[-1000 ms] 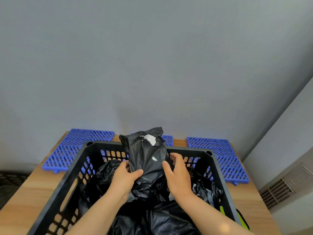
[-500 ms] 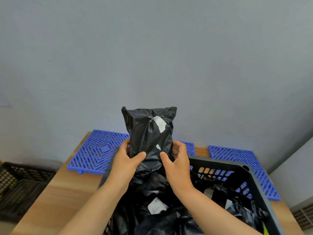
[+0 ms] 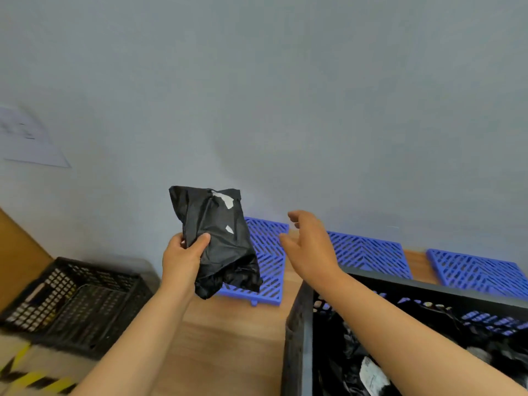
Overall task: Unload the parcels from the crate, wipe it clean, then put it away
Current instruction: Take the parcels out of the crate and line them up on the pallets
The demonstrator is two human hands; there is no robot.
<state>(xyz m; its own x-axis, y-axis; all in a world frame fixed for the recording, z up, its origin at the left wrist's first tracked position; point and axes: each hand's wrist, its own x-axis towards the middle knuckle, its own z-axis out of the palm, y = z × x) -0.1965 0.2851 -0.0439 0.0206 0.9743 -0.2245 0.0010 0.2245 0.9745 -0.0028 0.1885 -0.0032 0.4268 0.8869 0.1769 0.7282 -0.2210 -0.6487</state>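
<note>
Before the grey wall (image 3: 285,95), over our wooden table (image 3: 228,352), our left hand (image 3: 180,258) grips a crumpled black plastic parcel (image 3: 220,241) above a blue grid mat (image 3: 265,270). Our right hand (image 3: 311,247) hovers with fingers spread, holding nothing, left of the black plastic crate (image 3: 300,324) holding more parcels.

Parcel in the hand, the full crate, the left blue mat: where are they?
Parcel (image 3: 220,238): head view, its middle.
Full crate (image 3: 298,338): head view, left wall.
Left blue mat (image 3: 268,267): head view, slatted top.

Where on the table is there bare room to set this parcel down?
Bare table wood lies left of the crate, in front of the left mat. The mats carry nothing visible. The crate is crowded with parcels.
</note>
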